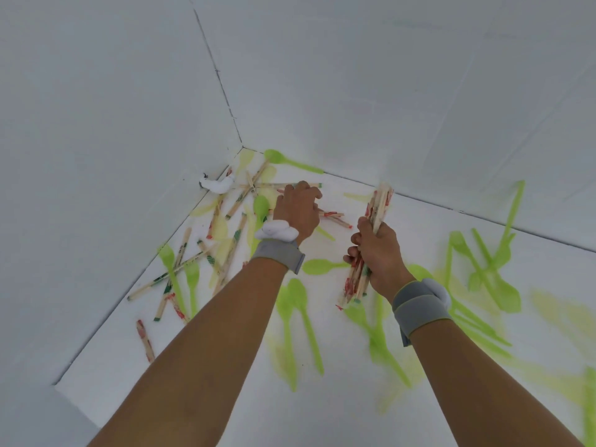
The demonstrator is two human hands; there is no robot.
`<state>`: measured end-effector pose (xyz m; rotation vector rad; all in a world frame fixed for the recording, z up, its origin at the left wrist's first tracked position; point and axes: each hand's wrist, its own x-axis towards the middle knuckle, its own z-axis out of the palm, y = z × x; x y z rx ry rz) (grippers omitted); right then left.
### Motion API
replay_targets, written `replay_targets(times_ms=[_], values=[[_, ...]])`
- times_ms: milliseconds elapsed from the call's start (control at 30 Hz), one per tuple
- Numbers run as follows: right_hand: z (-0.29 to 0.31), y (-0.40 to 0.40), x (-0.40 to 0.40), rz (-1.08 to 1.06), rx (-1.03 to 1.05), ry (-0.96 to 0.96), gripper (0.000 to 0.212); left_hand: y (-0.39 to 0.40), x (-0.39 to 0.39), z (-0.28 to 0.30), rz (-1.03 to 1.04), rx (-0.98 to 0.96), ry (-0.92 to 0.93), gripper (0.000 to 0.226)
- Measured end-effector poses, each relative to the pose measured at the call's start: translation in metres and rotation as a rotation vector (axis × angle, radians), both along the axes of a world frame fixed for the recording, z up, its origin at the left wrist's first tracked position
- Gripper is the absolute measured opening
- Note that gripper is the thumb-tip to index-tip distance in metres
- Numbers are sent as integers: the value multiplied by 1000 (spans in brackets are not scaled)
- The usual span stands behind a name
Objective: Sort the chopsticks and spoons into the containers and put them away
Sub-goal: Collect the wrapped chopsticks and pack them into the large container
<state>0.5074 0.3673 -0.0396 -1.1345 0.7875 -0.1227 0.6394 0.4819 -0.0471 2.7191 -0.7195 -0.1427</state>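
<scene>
As two bare forearms are stretching up from the bottom of the frame, each banded at the wrist with a grey strap (421, 309), a person is gathering scattered tableware off a white surface (338, 411) boxed in by white walls. Right of centre, the right hand (379, 250) is gripping a thick bundle of chopsticks (371, 240), fingers curled tight around its middle, the sticks standing nearly upright with their printed ends fanning out above and below the fist. Just beyond, at centre frame, the left hand (298, 211) is reaching palm-down onto a few loose chopsticks (332, 217) lying flat; its fingers are bent over them, though whether they are already pinching one cannot be told from this angle. Green plastic spoons (300, 304) are lying strewn across the lower centre and right, some blurred, while more chopsticks and spoons are tangling together at left and toward the far corner in the upper middle, near a white lump (217, 185) against the wall. No containers are showing. The collecting step appears to be under way, with chopsticks being separated first and much left to do. The next move likely calls for lifting the loose sticks and passing them into the right-hand bundle without letting it splay.
</scene>
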Motion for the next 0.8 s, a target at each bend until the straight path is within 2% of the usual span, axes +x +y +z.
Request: replay_targets(times_ms=[100, 167, 267, 500, 667, 800], values=[[-5, -3, 7, 21, -34, 13, 21, -5, 18, -8, -86, 228, 23, 40], [-8, -5, 10, 32, -50, 5, 20, -6, 22, -10, -106, 252, 42, 39], [-11, -5, 14, 36, -39, 7, 20, -7, 25, -10, -160, 269, -50, 28], [-10, -4, 15, -10, -18, 5, 21, -6, 21, -9, -305, 149, -60, 11], [-7, -8, 9, -25, 2, 3, 18, -7, 19, -4, -264, 31, 61, 21], [-6, -10, 4, -42, 18, 10, 18, -8, 15, 2, -291, 39, 17, 22]])
